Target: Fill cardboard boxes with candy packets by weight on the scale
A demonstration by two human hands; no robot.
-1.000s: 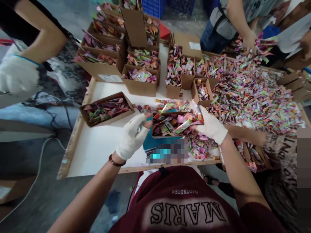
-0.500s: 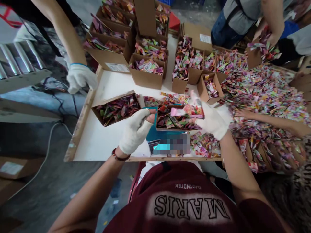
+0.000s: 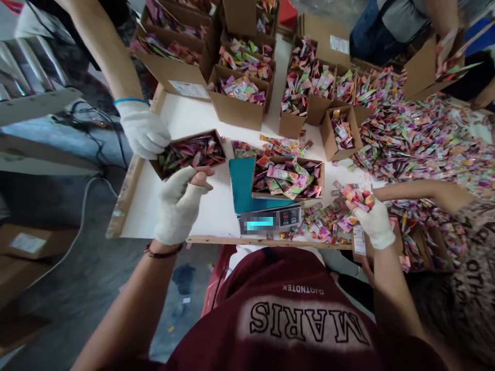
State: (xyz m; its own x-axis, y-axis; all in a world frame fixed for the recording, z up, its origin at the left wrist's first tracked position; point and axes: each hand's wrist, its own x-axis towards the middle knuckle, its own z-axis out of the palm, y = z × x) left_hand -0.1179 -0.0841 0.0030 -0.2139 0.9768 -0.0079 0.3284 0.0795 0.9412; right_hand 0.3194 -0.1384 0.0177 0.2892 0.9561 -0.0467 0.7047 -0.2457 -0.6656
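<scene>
My left hand (image 3: 180, 206), in a white glove with bare fingertips, is raised over the table with thumb and fingers drawn together; I see nothing between them. Just beyond it lies an open carton (image 3: 193, 152) of small sachets, its left end touched by a co-worker's gloved hand (image 3: 143, 129). My right hand (image 3: 373, 221) is closed around a bunch of sachets (image 3: 358, 197), above loose ones at the table's right. Between my hands, a second sachet-filled carton (image 3: 288, 178) rests on the teal plate of a scale (image 3: 242, 188). Its display is blurred out.
Filled cartons (image 3: 242, 95) stand in rows at the back. A large heap of sachets (image 3: 425, 134) covers the right side, where another person's arm (image 3: 425, 190) reaches in. At the back right someone holds a tilted carton (image 3: 421, 72). A wooden rim (image 3: 127, 196) edges the table.
My right hand has moved right, from the carton on the scale to the loose sachets. My left hand has shifted left. The co-worker's glove has come onto the left carton.
</scene>
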